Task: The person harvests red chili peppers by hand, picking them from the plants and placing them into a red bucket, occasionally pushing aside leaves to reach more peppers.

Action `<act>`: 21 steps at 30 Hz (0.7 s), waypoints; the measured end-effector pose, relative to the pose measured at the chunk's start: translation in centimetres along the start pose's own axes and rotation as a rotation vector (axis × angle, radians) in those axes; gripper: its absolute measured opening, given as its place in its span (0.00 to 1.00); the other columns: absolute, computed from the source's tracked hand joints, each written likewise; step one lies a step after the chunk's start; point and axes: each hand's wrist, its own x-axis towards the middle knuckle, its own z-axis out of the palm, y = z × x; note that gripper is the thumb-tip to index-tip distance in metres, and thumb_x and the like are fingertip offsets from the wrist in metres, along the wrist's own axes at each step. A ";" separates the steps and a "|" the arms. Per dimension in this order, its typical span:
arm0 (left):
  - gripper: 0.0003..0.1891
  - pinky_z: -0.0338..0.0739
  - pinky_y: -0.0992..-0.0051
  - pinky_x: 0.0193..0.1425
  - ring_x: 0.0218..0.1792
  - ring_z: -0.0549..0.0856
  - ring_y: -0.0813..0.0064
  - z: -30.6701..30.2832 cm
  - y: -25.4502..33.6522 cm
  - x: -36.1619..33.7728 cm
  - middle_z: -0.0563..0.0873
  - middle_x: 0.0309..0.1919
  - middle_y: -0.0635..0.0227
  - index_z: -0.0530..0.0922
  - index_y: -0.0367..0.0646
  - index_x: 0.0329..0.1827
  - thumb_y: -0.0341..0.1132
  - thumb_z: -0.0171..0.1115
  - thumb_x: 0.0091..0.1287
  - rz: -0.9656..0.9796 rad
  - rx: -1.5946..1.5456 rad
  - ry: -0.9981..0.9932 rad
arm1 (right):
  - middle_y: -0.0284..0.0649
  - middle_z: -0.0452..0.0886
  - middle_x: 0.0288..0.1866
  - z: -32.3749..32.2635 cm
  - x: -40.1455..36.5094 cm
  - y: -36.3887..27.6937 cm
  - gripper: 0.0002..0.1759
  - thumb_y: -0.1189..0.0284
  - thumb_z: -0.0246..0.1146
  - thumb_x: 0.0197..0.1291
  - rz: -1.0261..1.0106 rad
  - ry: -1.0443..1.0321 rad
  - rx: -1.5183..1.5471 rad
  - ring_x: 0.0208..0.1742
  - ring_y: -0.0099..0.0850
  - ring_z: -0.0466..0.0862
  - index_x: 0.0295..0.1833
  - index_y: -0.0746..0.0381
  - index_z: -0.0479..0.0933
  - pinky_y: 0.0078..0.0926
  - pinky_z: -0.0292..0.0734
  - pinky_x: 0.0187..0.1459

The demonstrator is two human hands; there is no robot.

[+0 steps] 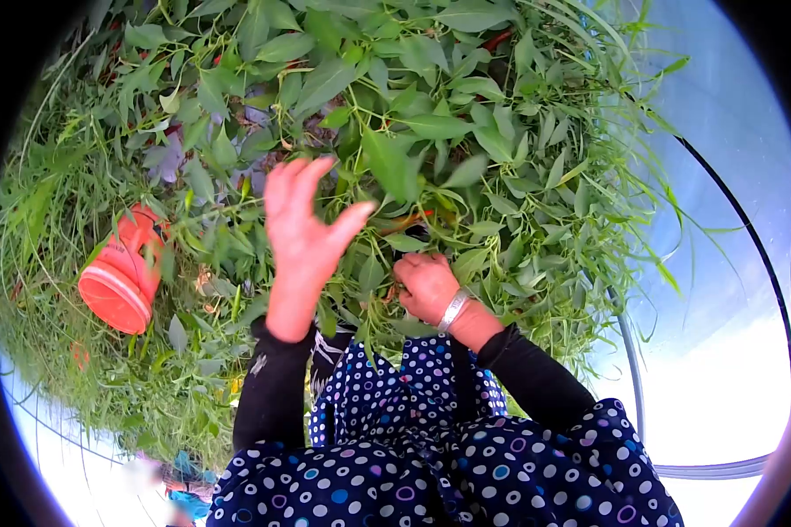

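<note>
My left hand (303, 224) is raised over the pepper plants (395, 162), fingers and thumb apart, holding nothing. Lower and to its right, my right hand (428, 288) is among the leaves with its fingers curled closed. Foliage and the fingers themselves hide whatever is in them. A silver bracelet (453, 310) circles that wrist. Just above the right hand, a red-orange pepper (409, 221) hangs partly covered by leaves. Another red pepper (497, 40) shows deep in the foliage near the top.
A red plastic bucket (121, 277) stands tilted in the greenery at left. Grassy leaves surround the plants. At right are plastic sheeting (721, 290), a black hose (747, 220) and a grey pipe (628, 351). My polka-dot apron (413, 465) fills the bottom.
</note>
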 end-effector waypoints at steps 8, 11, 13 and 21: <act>0.17 0.75 0.71 0.48 0.43 0.79 0.65 9.0 -6.7 -5.1 0.80 0.38 0.64 0.75 0.42 0.44 0.26 0.65 0.50 -0.415 -0.337 -0.124 | 0.48 0.73 0.30 -1.1 -2.7 0.2 0.11 0.77 0.59 0.36 0.032 0.141 0.110 0.37 0.48 0.76 0.31 0.65 0.69 0.43 0.72 0.40; 0.16 0.73 0.77 0.50 0.42 0.81 0.74 7.5 -5.4 -4.9 0.82 0.42 0.64 0.75 0.38 0.44 0.17 0.58 0.51 -0.754 -0.848 -0.164 | 0.47 0.73 0.29 -1.7 -3.5 0.3 0.10 0.79 0.59 0.37 0.019 0.255 0.203 0.34 0.47 0.76 0.31 0.64 0.69 0.40 0.73 0.36; 0.14 0.74 0.77 0.47 0.40 0.82 0.74 7.9 -5.0 -5.1 0.82 0.40 0.65 0.74 0.38 0.43 0.17 0.57 0.52 -0.827 -0.995 -0.116 | 0.46 0.72 0.28 -2.0 -4.1 0.5 0.11 0.81 0.59 0.36 0.050 0.262 0.291 0.30 0.46 0.76 0.30 0.63 0.69 0.38 0.73 0.30; 0.25 0.77 0.75 0.46 0.37 0.83 0.69 8.4 -6.3 -4.8 0.82 0.41 0.61 0.68 0.35 0.58 0.18 0.53 0.54 -0.954 -1.140 -0.061 | 0.42 0.72 0.29 -4.1 -6.6 -3.4 0.10 0.82 0.62 0.37 -0.027 0.316 0.528 0.32 0.41 0.76 0.28 0.64 0.70 0.30 0.74 0.32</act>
